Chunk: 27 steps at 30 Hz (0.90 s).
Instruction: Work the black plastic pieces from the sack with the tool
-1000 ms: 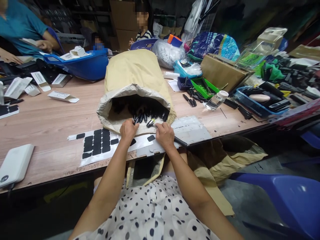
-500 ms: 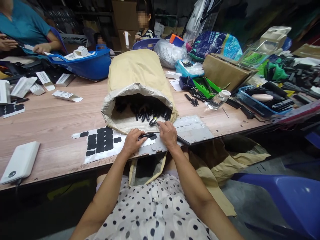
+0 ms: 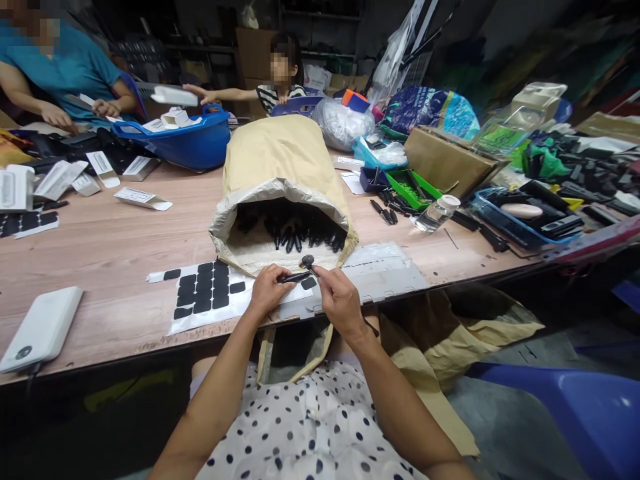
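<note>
My left hand [image 3: 270, 288] is closed on a slim black pen-like part [image 3: 297, 277] at the table's front edge. In my right hand [image 3: 343, 300] is a small hammer [image 3: 308, 261]; its round head is just above the black part, and the handle end shows behind my wrist. Whether the head touches the part I cannot tell. Beyond my hands lies a tan sack [image 3: 280, 153], its mouth towards me, with several black pointed parts [image 3: 291, 239] inside. Left of my left hand is a white sheet of black stickers [image 3: 203, 288]. A grey board [image 3: 380, 270] lies under my hands.
White power bank [image 3: 43, 330] at left; small white boxes [image 3: 143, 198] and a blue basin [image 3: 175, 143] behind. At right are a green tray [image 3: 411, 187], a clear bottle [image 3: 437, 213] and a blue tray [image 3: 527, 220]. Two other people sit across the table.
The hammer has turned and its handle end has dropped towards me. Both hands still hold their things. Across the table, one person's arm now stretches out by a blurred white box.
</note>
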### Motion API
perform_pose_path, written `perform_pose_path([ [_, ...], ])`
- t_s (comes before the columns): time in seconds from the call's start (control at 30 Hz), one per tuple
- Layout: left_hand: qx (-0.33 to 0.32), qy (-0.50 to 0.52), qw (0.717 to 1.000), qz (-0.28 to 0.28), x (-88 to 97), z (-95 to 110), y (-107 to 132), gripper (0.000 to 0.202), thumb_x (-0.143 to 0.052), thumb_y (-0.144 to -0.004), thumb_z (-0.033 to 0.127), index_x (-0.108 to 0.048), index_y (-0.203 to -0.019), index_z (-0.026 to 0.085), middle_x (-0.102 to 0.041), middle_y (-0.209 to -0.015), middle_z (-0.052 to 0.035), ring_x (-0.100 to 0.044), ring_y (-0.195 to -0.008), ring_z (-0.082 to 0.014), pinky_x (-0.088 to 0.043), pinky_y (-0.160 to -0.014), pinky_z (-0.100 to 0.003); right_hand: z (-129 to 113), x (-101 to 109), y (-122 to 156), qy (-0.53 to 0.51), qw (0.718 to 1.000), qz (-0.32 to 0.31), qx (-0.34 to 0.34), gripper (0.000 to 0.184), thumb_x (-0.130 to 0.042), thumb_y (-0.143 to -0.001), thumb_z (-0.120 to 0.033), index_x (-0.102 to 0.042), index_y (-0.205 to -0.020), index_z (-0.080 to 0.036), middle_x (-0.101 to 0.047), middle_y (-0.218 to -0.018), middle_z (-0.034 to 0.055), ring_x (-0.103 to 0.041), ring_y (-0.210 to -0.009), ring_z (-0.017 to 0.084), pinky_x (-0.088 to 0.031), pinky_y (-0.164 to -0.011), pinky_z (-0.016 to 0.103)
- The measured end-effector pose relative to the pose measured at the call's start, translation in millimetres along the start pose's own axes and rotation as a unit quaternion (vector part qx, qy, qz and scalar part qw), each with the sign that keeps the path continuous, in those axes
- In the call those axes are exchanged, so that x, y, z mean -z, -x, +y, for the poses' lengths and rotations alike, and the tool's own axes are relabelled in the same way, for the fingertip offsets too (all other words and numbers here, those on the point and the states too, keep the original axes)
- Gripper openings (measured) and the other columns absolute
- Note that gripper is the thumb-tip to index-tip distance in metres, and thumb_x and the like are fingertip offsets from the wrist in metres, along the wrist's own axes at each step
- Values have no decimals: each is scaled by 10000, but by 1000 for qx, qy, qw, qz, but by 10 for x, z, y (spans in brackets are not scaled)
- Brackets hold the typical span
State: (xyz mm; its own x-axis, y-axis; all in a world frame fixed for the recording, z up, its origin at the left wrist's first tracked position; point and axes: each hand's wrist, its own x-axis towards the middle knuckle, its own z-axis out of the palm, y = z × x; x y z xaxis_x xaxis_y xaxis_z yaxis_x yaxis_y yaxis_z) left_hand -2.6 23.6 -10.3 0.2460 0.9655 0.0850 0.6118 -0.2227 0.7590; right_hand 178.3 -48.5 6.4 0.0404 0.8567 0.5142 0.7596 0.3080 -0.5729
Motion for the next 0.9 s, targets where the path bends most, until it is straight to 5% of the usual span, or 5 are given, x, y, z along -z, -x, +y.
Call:
perform_pose_path([
  [0.5, -18, -26, 999, 6, -17, 30, 35, 57, -717, -719, 208, -664, -710, 227, -620, -749, 9, -588, -828, -202, -486, -785, -327, -93, -117, 51, 80, 993, -66, 50, 368, -458, -961, -148, -708, -1205, -260, -660, -863, 39, -618, -855, 177, -483, -758, 245],
  [0.9, -24, -45, 999, 9, -40, 65, 58, 73, -721, -737, 237, -675, -793, 228, -669, -824, -12, -602, -874, -228, -483, -817, -364, 405, -245, -467, 207, 977, -50, -16, 329, -527, -900, -126, -752, -1106, -249, -634, -874, 58, -548, -849, 205, -418, -745, 292],
])
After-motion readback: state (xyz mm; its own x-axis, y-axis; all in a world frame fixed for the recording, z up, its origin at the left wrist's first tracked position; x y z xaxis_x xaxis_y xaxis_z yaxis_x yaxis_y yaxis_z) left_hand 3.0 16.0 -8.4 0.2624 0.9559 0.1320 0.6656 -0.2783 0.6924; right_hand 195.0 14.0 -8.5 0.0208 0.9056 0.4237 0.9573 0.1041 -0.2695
